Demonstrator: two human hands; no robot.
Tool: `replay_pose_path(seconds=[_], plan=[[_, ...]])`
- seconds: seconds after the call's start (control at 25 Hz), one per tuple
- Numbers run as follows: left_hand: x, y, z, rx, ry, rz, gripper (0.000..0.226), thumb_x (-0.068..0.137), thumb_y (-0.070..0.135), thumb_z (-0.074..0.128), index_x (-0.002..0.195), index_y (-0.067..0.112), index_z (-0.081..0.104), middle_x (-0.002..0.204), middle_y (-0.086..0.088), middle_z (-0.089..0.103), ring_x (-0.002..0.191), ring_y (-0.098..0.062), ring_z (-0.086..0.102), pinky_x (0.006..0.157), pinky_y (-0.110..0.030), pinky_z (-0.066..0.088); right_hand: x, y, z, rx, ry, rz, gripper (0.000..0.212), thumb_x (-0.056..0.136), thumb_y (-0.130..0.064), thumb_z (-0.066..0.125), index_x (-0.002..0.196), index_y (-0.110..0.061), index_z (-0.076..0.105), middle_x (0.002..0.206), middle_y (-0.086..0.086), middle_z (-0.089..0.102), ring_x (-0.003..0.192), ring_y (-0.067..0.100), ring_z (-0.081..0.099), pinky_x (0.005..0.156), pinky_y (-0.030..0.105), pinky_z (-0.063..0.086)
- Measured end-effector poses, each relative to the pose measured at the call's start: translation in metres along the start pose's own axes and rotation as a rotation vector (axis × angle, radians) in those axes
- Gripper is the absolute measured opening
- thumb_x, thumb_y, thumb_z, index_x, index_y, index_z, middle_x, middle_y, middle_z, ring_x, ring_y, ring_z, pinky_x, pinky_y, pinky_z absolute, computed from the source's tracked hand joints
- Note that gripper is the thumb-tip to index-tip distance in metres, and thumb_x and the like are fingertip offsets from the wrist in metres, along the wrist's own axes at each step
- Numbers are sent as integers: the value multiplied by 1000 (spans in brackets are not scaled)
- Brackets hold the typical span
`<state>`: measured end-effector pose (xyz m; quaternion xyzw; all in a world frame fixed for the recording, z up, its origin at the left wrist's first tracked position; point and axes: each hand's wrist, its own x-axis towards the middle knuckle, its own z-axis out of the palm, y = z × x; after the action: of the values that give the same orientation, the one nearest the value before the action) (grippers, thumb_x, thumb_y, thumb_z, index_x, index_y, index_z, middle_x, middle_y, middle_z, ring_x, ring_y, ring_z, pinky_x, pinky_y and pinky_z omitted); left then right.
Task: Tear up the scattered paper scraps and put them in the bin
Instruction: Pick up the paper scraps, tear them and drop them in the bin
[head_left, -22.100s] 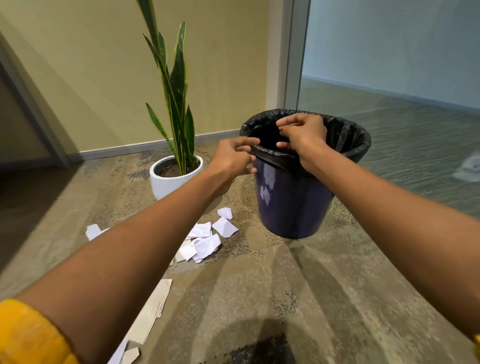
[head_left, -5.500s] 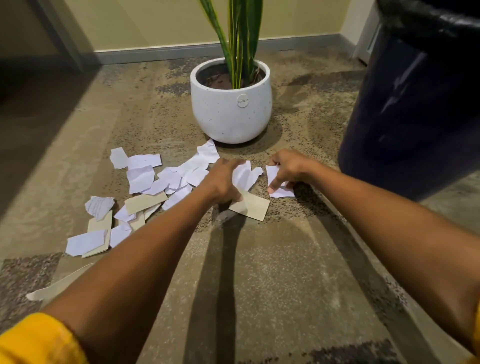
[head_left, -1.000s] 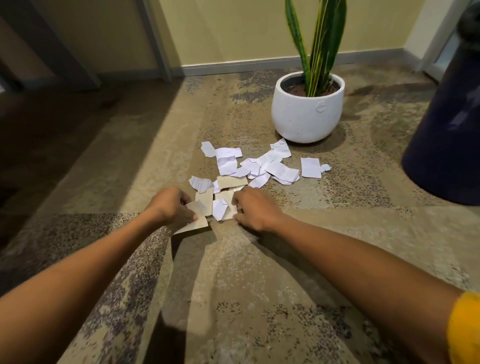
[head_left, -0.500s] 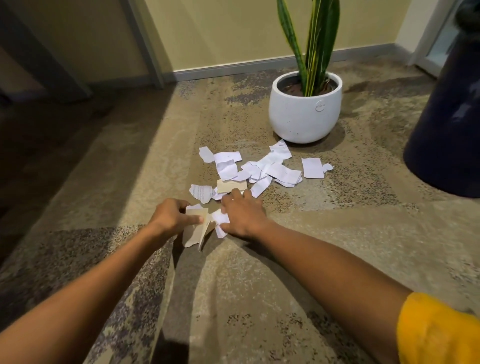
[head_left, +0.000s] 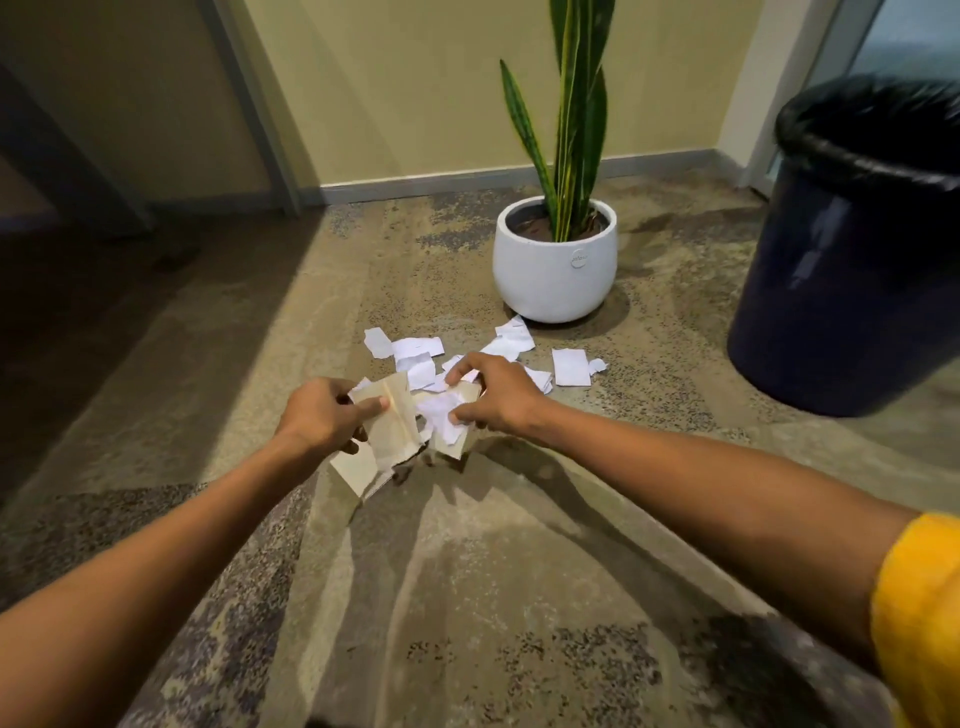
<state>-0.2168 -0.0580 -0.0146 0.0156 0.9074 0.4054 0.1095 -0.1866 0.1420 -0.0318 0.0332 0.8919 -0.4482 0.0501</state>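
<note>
Mottled brown and grey carpet runs up to a yellow wall with a grey skirting board. Both my bare arms reach out over it. My left hand grips a bunch of beige paper pieces, thumb pressed on top and fingers curled underneath; their lower corners hang down toward the carpet. My right hand pinches a crumpled wad of white scraps together with another beige piece, thumb low and fingers curled over the top. The two bundles meet between my hands, just above the floor.

Beyond my knuckles more loose white scraps lie scattered on the carpet, just in front of a round white pot holding a tall striped green plant. Off to the right, well apart from the pile, stands the dark blue bin with a black liner folded over its rim. A yellow sleeve shows at my right elbow.
</note>
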Motion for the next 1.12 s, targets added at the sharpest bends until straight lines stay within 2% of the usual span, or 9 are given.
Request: replay_pose_path(seconds=[0.12,0.32,0.4,0.52,0.64,0.72,0.84,0.96,1.12], plan=[[-13,41,-7,-94,-39,61,25,93,17,57,97,-6,65,74,-18,61,52,-22,53,42,-23,50,-9,-5,-52,13,122,-20,27,77,-13,76,98,-19,59,76,1,57,59,17,54,59,26,43],[-39,135,-1,-130,-94,194,28,99,26,42,93,4,58,75,-13,61,50,-17,56,38,-20,47,-30,-23,-135,135,356,-22,31,85,-16,68,115,-12,59,84,8,65,59,21,64,58,29,50],[-43,185,6,-171,-77,231,28,100,26,39,88,5,54,70,-12,60,44,-13,57,38,-20,49,-36,-34,-173,148,471,-43,30,89,-19,64,117,-11,60,94,9,71,68,24,70,65,33,54],[-45,264,22,-254,-61,265,23,98,20,44,102,-1,54,73,-15,61,36,-9,58,44,-21,55,-46,-41,-237,124,688,-22,24,91,-26,59,109,-12,66,98,13,73,84,31,71,82,46,57],[-51,327,51,-320,-80,340,31,94,15,53,108,-13,56,71,-17,61,33,-9,59,44,-22,56,-65,-24,-292,74,884,46,27,91,-33,56,104,-14,69,104,12,72,94,35,68,82,34,53],[-58,353,78,-368,-116,365,33,93,11,55,110,-17,54,69,-20,59,33,-9,59,41,-20,55,-79,-2,-317,43,996,101,28,91,-36,56,102,-14,69,110,13,69,103,36,63,77,28,42],[-63,377,121,-434,-177,354,32,92,7,56,109,-19,53,69,-22,59,34,-12,60,45,-23,57,-97,27,-345,15,1081,171,28,92,-36,55,101,-13,68,113,15,67,108,36,60,75,29,36],[-65,401,149,-465,-188,317,20,92,7,56,101,-11,53,67,-19,60,36,-14,62,49,-26,58,-107,45,-367,50,1149,239,28,92,-36,55,101,-14,70,115,15,66,108,36,60,74,30,35],[-61,427,166,-534,-207,282,20,92,8,57,105,-6,51,78,-20,59,65,-28,67,63,-31,60,-107,64,-378,92,1138,299,30,91,-40,56,105,-16,69,118,14,64,109,34,60,76,29,34]])
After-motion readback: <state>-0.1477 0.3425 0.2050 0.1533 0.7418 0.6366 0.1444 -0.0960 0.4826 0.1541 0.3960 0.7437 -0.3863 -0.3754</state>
